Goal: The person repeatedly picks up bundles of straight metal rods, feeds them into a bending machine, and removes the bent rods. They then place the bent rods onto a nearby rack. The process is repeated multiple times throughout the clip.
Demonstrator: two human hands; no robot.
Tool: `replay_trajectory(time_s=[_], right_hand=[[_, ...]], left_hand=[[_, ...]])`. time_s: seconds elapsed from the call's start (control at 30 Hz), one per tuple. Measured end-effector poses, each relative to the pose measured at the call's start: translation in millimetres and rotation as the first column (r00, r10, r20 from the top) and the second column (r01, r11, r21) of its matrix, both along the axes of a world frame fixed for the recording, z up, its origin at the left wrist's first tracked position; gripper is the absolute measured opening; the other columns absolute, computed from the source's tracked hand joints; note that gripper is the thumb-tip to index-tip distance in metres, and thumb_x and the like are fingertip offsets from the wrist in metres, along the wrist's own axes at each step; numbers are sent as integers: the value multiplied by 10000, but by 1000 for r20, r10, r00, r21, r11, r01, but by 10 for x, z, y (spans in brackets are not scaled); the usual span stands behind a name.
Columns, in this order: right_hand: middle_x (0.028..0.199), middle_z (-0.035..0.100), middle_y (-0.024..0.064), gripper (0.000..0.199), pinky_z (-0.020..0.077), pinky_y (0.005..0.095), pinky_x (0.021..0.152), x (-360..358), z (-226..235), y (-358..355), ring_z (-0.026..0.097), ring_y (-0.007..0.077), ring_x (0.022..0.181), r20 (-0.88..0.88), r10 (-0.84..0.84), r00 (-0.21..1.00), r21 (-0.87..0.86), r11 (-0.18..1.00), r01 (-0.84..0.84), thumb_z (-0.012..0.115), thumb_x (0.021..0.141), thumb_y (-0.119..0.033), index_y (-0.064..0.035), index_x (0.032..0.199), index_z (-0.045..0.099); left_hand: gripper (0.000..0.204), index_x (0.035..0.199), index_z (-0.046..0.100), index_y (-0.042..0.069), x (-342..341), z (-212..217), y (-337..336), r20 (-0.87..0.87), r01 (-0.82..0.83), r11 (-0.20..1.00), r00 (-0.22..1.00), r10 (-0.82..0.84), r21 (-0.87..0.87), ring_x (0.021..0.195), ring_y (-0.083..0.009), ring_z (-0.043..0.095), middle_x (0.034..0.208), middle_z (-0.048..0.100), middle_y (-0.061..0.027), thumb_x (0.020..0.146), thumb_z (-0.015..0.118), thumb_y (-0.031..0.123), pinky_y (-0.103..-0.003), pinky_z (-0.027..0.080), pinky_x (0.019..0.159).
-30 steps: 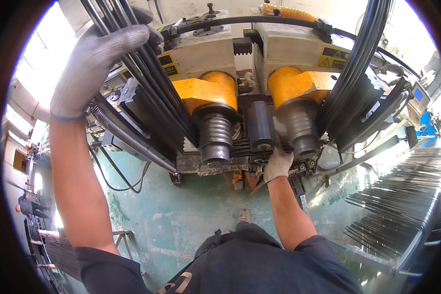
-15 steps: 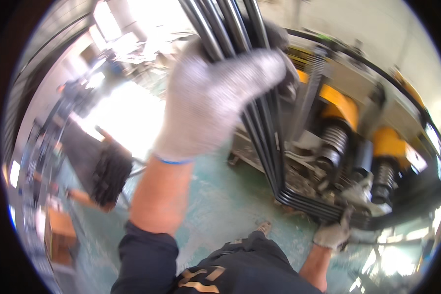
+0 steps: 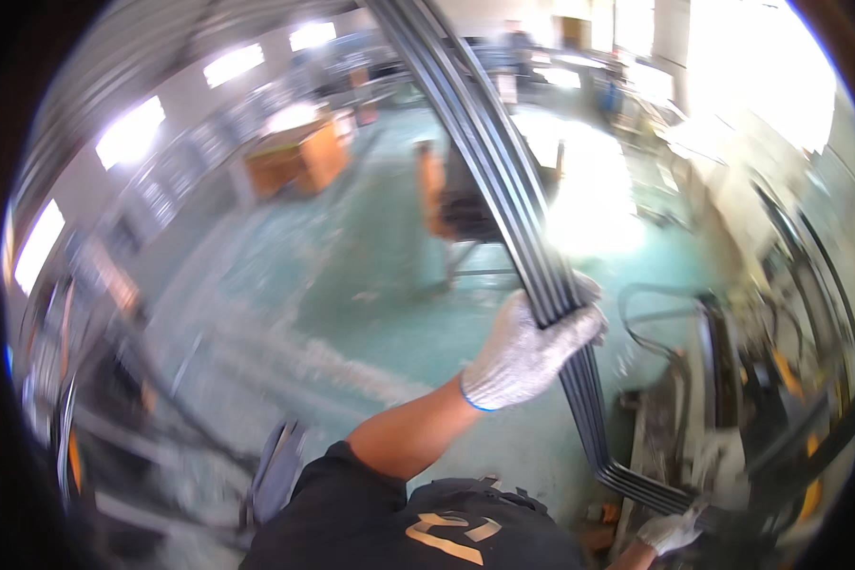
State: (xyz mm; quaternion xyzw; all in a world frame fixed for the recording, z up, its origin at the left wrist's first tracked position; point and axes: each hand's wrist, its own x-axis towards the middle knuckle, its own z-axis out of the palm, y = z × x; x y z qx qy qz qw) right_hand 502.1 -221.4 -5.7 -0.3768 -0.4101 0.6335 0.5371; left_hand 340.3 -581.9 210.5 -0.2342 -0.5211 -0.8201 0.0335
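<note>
A bundle of several long, dark, bent metal tubes (image 3: 492, 157) runs from the top of the view down to the lower right, where it turns sharply to the right. My left hand (image 3: 530, 353), in a white knitted glove, wraps round the bundle a little above that bend. Past the bend, my right hand (image 3: 670, 534), also gloved, is closed on the lower stretch of the same tubes. Beyond it the far end blurs into the dark rim of the picture.
Close on the right stands machinery (image 3: 712, 380) with a looped cable beside it. Ahead, a small stand (image 3: 475, 223) carries a dark load, and a brown box (image 3: 304, 157) lies farther left. A blue-grey object (image 3: 277, 465) is at my left side.
My view has swung from the machine with yellow parts toward the open room. Both hands still hold the tubes; in the picture, the left hand is lower and farther right.
</note>
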Motion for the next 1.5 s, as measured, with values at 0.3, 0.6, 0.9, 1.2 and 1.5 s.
replay_trajectory(time_s=[0.3, 0.6, 0.9, 1.2, 1.5], right_hand=[[963, 752, 196, 141, 606, 525, 766, -929, 486, 118, 716, 363, 797, -176, 619, 765, 126, 785, -606, 706, 1063, -138, -7, 1113, 723], [1019, 739, 219, 260, 666, 464, 761, -1095, 969, -888, 742, 323, 866, -24, 804, 595, 197, 587, -785, 809, 1006, -30, 128, 1170, 683], [998, 722, 208, 174, 650, 490, 817, -1345, 950, -1686, 736, 355, 880, -3, 906, 422, 389, 390, -834, 762, 1044, -59, 89, 1104, 694], [937, 723, 211, 155, 641, 489, 696, -1414, 616, -1478, 729, 342, 778, -14, 832, 554, 371, 519, -770, 786, 1003, -50, 43, 1093, 701], [975, 726, 209, 153, 656, 472, 740, -2015, 644, -1465, 740, 347, 840, -24, 957, 289, 473, 266, -840, 767, 1002, -20, 69, 1113, 712]], left_hand=[[197, 1266, 608, -6, 1412, -339, -400, 207, -609, 793, 776, 595, 7, 1007, -220, 766, 1045, 768, -119, 1080, 674, 3, -384, 620, 926], [224, 1231, 635, -12, 2455, -880, -883, 463, -867, 487, 477, 747, 107, 1026, -290, 789, 1077, 780, -153, 1029, 721, 35, -417, 641, 942], [184, 1227, 658, 15, 2818, -1044, -1673, 456, -826, 542, 547, 702, 156, 1100, -269, 777, 1124, 794, -143, 1049, 704, 2, -403, 622, 995], [257, 1288, 648, -10, 2757, -1142, -1686, 490, -719, 692, 583, 648, -60, 1145, -202, 753, 1159, 790, -103, 1051, 727, 52, -355, 595, 1010], [235, 1250, 713, 2, 2688, -1621, -1287, 534, -853, 516, 471, 702, 74, 1116, -243, 783, 1159, 815, -130, 1031, 776, 60, -396, 621, 1016]])
